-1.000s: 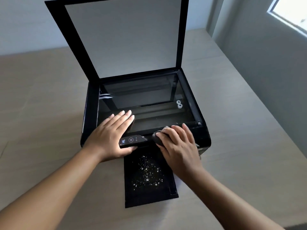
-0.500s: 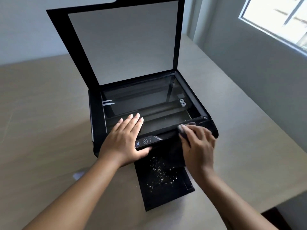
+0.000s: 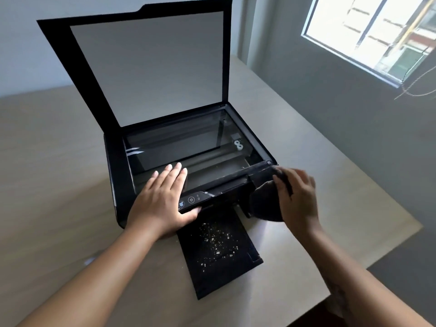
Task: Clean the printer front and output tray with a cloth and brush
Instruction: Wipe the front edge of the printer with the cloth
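Observation:
A black printer point(image 3: 118, 175) stands on the table with its scanner lid point(image 3: 146, 64) raised. My left hand point(image 3: 162, 199) lies flat on the front left of the scanner glass, thumb at the control panel point(image 3: 191, 200). At the printer's front right corner my right hand point(image 3: 297, 197) grips a dark cloth point(image 3: 265, 204) against the front face. The output tray point(image 3: 219, 253) sticks out toward me, sprinkled with white crumbs. No brush is in view.
The beige table point(image 3: 52, 161) ends close on the right, its edge point(image 3: 377, 253) running diagonally beside my right arm. A grey wall with a bright window point(image 3: 377, 34) stands to the right. A small pale scrap point(image 3: 88, 260) lies on the table near my left forearm.
My right hand has slid the cloth rightward along the printer's front edge, from the middle to the right corner. My left hand has stayed on the glass. The camera has swung right.

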A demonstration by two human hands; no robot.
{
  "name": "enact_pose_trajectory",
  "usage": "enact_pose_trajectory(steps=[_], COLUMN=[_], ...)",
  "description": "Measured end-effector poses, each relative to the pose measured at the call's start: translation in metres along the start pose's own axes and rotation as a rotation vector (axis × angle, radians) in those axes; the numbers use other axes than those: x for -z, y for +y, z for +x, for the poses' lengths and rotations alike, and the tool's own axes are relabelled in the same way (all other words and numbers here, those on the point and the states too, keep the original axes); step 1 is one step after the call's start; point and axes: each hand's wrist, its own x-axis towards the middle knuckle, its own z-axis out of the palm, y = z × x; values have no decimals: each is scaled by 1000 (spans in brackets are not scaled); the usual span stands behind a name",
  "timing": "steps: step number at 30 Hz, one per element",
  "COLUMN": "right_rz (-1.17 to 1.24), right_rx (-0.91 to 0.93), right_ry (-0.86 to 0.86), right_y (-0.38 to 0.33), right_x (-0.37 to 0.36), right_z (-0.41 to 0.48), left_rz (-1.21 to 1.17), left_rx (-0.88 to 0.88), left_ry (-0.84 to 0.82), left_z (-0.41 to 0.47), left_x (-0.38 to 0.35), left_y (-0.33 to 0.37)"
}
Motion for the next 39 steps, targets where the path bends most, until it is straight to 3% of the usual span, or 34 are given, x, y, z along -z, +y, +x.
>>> enact_pose_trajectory(steps=[4,8,13,17,22,27,32,36,39], right_rz=[-133,-152,-263,-315,-396,-213,-355,-300,-296], right_rx=[54,73,321,243,528,158,525,375,513], right_ry=[-178,-213,-347,-251,-310,-123,-266,-215,-259], right_y=[19,23,30,16,2,5,4,20,24], right_x=[-9,-3,0,-8,-27,-32,-32,-20,-23], right_z=[20,38,51,52,42,32,44,47,28], left_rz=[7,11,0,-17,-23,-21,-32,-26,-15], left_rx=[7,17,39,52,58,69,75,77,70], left_ry=[-9,-23,-32,-34,-37,-37,-37,-37,-37], left_z=[0,2,1,1,2,2,1,1,1], left_x=[-1,0,3,6,7,9,9,9,10], left_y=[0,1,4,6,8,8,8,8,8])
